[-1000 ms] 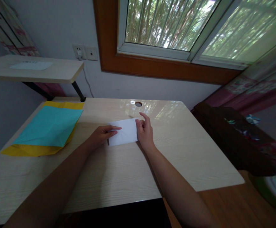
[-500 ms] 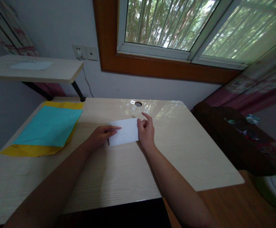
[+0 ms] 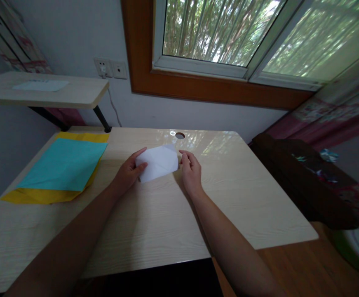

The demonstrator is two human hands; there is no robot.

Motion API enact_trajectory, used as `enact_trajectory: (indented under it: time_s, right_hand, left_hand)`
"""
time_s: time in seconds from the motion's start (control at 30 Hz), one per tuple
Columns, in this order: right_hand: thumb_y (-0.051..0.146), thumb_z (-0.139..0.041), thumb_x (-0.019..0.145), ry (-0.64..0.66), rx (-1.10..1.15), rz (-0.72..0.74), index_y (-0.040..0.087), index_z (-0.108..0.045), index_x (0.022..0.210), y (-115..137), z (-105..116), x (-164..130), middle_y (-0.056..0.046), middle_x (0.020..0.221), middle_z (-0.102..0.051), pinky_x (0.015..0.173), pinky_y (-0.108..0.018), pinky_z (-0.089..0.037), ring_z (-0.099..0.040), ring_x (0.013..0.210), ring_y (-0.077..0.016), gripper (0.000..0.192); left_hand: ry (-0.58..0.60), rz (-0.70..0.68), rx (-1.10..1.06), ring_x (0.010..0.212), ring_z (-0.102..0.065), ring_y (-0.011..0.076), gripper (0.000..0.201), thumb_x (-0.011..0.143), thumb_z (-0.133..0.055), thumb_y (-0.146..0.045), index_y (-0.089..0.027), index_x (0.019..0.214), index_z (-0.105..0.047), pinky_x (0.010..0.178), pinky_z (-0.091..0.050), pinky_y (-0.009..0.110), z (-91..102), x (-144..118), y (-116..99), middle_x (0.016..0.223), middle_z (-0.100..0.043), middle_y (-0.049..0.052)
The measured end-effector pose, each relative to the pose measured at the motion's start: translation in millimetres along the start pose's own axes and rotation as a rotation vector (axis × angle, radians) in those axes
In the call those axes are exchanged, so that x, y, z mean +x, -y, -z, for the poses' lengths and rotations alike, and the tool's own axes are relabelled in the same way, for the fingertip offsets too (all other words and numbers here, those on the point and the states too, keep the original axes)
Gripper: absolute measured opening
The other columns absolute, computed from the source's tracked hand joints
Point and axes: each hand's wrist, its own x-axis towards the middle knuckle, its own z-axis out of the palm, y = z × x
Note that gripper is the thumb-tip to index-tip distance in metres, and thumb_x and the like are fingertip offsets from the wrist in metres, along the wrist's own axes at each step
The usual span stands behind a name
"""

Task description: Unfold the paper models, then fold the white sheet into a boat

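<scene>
Mid-table (image 3: 228, 198), bare wood all round, both hands' fingers (image 3: 136, 165) pinch a creased white folded paper (image 3: 159, 163) by its ends.

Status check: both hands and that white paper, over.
Left hand gripping the folded white paper sheet at its left edge. Right hand touching its right edge. Nothing between them; turquoise and yellow sheets lie off left.

matt white paper (image 3: 159, 163), glossy wood-grain desk (image 3: 228, 181) (laminate)
</scene>
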Motion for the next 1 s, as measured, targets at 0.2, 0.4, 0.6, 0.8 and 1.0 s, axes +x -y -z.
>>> enact_trajectory:
  time_s: [0.2, 0.4, 0.6, 0.8, 1.0]
  right_hand:
    - [0.040, -0.061, 0.094, 0.070, -0.017, 0.071, 0.022, -0.069, 0.120, -7, -4, 0, -0.008, 0.108, -0.061, 0.073, -0.030, -0.050, -0.060, 0.094, -0.0185, 0.032]
    - [0.037, -0.062, 0.093, 0.090, -0.033, 0.066, 0.024, -0.063, 0.130, -15, -4, 0, -0.009, 0.119, -0.060, 0.076, -0.031, -0.051, -0.060, 0.100, -0.0198, 0.039]
    - [0.038, -0.065, 0.090, 0.141, 0.104, -0.078, 0.026, -0.063, 0.127, -14, -6, -1, -0.002, 0.105, -0.059, 0.060, -0.025, -0.047, -0.053, 0.066, -0.0092, 0.038]
    - [0.038, -0.065, 0.091, 0.165, 0.311, -0.122, 0.032, -0.056, 0.129, -13, -8, -2, 0.000, 0.105, -0.052, 0.054, -0.023, -0.048, -0.056, 0.063, -0.0073, 0.040]
    - [0.032, -0.062, 0.092, 0.111, 0.386, -0.080, 0.035, -0.053, 0.128, -13, -9, 1, 0.002, 0.102, -0.050, 0.065, -0.026, -0.052, -0.059, 0.064, -0.0067, 0.038]
  left_hand:
    - [0.009, -0.036, -0.025, 0.076, -0.059, 0.0165, 0.081, 0.088, -0.071, -0.042, -0.030, 0.158, -0.033, 0.067, -0.051, 0.026, -2.9, -3, 5, 0.105, -0.068, 0.004]
    - [0.099, -0.078, 0.040, 0.079, -0.059, 0.0165, 0.083, 0.089, -0.070, -0.044, -0.034, 0.159, -0.028, 0.070, -0.053, 0.028, -2.5, -6, 10, 0.120, -0.064, 0.006]
    - [0.074, -0.103, -0.047, 0.100, -0.064, 0.0266, 0.107, 0.076, -0.083, -0.050, -0.035, 0.161, -0.020, 0.085, -0.057, 0.040, -5.6, -3, 16, 0.132, -0.059, 0.010]
    - [0.098, -0.032, -0.256, 0.074, -0.065, 0.0188, 0.117, 0.083, -0.073, -0.059, -0.034, 0.162, 0.009, 0.069, -0.055, 0.031, -5.7, -4, 13, 0.101, -0.069, 0.005]
    - [0.103, 0.040, -0.370, 0.064, -0.066, 0.0162, 0.076, 0.096, -0.040, -0.070, -0.032, 0.159, -0.023, 0.055, -0.054, 0.028, -3.6, -3, 17, 0.099, -0.067, 0.006]
